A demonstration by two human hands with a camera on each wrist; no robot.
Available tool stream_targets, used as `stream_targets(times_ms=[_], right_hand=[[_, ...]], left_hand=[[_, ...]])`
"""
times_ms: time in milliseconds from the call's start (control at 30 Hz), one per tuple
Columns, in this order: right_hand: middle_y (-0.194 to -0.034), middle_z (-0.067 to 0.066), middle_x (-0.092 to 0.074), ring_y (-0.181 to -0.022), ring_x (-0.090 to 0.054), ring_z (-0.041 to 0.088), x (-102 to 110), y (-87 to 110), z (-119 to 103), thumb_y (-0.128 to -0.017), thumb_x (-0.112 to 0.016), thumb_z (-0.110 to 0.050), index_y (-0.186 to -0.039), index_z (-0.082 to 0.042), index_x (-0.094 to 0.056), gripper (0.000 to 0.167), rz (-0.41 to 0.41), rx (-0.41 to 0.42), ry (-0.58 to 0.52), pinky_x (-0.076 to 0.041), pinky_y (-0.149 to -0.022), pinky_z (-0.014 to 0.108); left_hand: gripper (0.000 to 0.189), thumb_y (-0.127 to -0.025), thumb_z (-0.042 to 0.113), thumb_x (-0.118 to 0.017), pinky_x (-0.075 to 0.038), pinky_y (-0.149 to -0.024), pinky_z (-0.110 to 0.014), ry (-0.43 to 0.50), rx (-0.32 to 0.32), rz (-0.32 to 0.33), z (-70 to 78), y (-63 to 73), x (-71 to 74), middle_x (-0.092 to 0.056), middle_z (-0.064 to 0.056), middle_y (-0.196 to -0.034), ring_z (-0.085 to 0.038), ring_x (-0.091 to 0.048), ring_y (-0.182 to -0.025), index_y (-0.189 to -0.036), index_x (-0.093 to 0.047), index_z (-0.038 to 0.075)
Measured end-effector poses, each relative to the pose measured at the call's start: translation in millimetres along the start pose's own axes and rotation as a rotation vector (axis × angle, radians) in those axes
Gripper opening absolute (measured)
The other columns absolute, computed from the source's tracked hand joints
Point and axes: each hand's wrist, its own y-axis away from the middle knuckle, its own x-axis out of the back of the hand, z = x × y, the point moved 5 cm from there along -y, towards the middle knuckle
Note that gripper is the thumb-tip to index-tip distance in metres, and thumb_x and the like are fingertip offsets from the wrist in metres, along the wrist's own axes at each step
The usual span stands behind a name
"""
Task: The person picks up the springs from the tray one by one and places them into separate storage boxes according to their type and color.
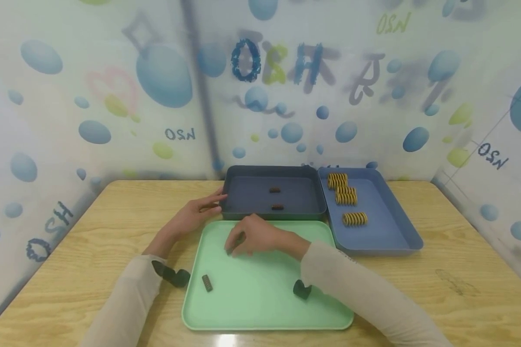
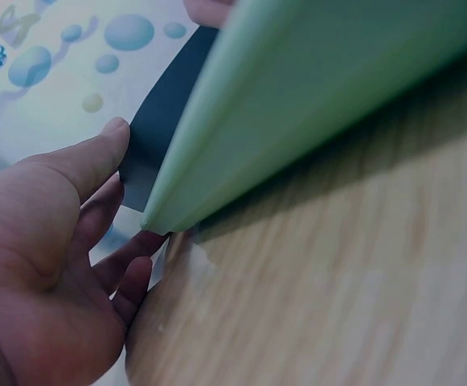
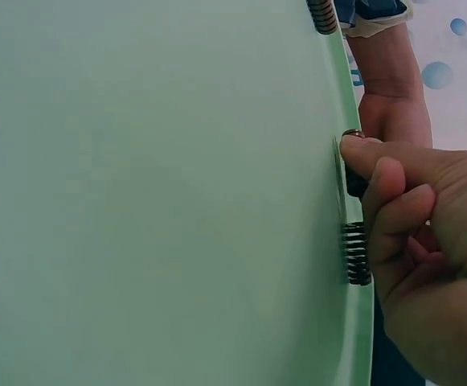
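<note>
In the head view my right hand point(image 1: 258, 234) is over the far part of the green tray point(image 1: 260, 303), fingers bent down. The right wrist view shows its thumb and forefinger pinching a small dark coil spring point(image 3: 353, 181). A second dark spring point(image 3: 357, 253) lies on the tray close by that hand. Another dark spring point(image 1: 207, 283) lies at the tray's left side. My left hand point(image 1: 194, 215) reaches to the left edge of the dark grey tray point(image 1: 247, 210), fingers extended and touching its rim. Two small dark springs point(image 1: 277, 207) lie inside that tray.
A blue-grey tray point(image 1: 386, 231) at the right holds yellow coil springs point(image 1: 354, 219). All three trays sit close together on a wooden table point(image 1: 460, 270). A patterned wall covering point(image 1: 286, 111) stands right behind the table.
</note>
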Motion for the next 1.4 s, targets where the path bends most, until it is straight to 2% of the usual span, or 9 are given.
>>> stream_targets(times_ms=[167,267,367,500,600,700,933,1167,1400], right_hand=[[-0.084,-0.014,-0.069,-0.055,-0.064,0.011,6,-2.8,-5,-0.081,-0.078,-0.011,-0.095,-0.016,-0.076,0.016,0.016,0.011,-0.012,-0.054,-0.056,0.026],[-0.085,-0.014,-0.069,-0.057,-0.066,0.013,14,-4.2,-9,-0.082,-0.077,-0.011,-0.097,-0.015,-0.076,0.015,0.024,0.009,-0.016,-0.054,-0.058,0.026],[-0.086,-0.013,-0.070,-0.058,-0.066,0.017,23,-6.1,-11,-0.083,-0.076,-0.013,-0.099,-0.014,-0.076,0.016,0.038,0.000,-0.007,-0.054,-0.057,0.028],[-0.088,-0.011,-0.070,-0.062,-0.067,0.020,37,-8.8,-9,-0.084,-0.075,-0.014,-0.101,-0.013,-0.075,0.017,0.075,-0.032,-0.014,-0.055,-0.057,0.031],[-0.089,-0.010,-0.070,-0.066,-0.067,0.022,47,-11.3,-4,-0.085,-0.074,-0.015,-0.102,-0.014,-0.075,0.017,0.117,-0.061,-0.023,-0.055,-0.057,0.033],[-0.091,-0.009,-0.070,-0.065,-0.066,0.026,57,-13.9,1,-0.085,-0.075,-0.016,-0.103,-0.016,-0.075,0.018,0.162,-0.089,-0.009,-0.054,-0.056,0.033],[-0.095,-0.003,-0.070,-0.067,-0.066,0.030,76,-20.5,15,-0.084,-0.076,-0.018,-0.105,-0.015,-0.074,0.022,0.252,-0.191,-0.048,-0.055,-0.060,0.040],[-0.099,-0.001,-0.070,-0.071,-0.066,0.033,87,-29.2,32,-0.084,-0.075,-0.016,-0.106,-0.011,-0.074,0.023,0.327,-0.224,-0.088,-0.055,-0.065,0.047],[-0.094,-0.003,-0.070,-0.069,-0.066,0.031,92,-38.3,47,-0.084,-0.075,-0.013,-0.103,-0.012,-0.075,0.019,0.390,-0.239,-0.102,-0.054,-0.064,0.044]], left_hand=[[0.046,-0.099,0.026,-0.055,-0.035,-0.104,-0.048,0.003,-0.011,-0.003,-6.9,-1.2,0.0,-0.027,0.000,-0.155,-0.027,-0.047,-0.127,-0.142,-0.047,0.011],[0.047,-0.099,0.027,-0.055,-0.034,-0.105,-0.049,0.007,-0.013,-0.003,-7.6,-1.2,-0.2,-0.028,0.001,-0.155,-0.027,-0.046,-0.128,-0.142,-0.047,0.012],[0.047,-0.099,0.026,-0.055,-0.031,-0.106,-0.050,-0.006,-0.001,0.001,-7.1,-0.8,-0.3,-0.027,0.002,-0.155,-0.026,-0.039,-0.133,-0.143,-0.047,0.012],[0.045,-0.099,0.020,-0.054,-0.026,-0.108,-0.053,-0.001,0.014,0.002,4.4,1.6,-0.1,-0.027,-0.003,-0.155,-0.029,-0.031,-0.138,-0.142,-0.047,0.009],[0.043,-0.099,0.015,-0.054,-0.027,-0.107,-0.053,0.000,0.021,-0.003,17.3,4.2,0.5,-0.027,-0.009,-0.154,-0.034,-0.034,-0.135,-0.141,-0.047,0.007],[0.043,-0.099,0.014,-0.054,-0.027,-0.107,-0.054,-0.024,0.026,-0.004,21.9,5.0,0.9,-0.028,-0.012,-0.154,-0.035,-0.032,-0.136,-0.141,-0.047,0.005],[0.045,-0.099,0.025,-0.055,-0.028,-0.107,-0.052,-0.034,0.026,0.014,-4.9,-1.6,1.0,-0.030,0.001,-0.154,-0.029,-0.047,-0.127,-0.141,-0.049,0.012],[0.046,-0.098,0.030,-0.056,-0.027,-0.108,-0.054,-0.036,0.032,0.015,-8.4,-2.5,1.7,-0.030,0.005,-0.153,-0.029,-0.043,-0.130,-0.141,-0.050,0.015],[0.043,-0.098,0.014,-0.055,-0.024,-0.108,-0.054,-0.034,0.036,0.013,22.4,4.9,1.8,-0.030,-0.009,-0.153,-0.033,-0.034,-0.135,-0.140,-0.049,0.006]])
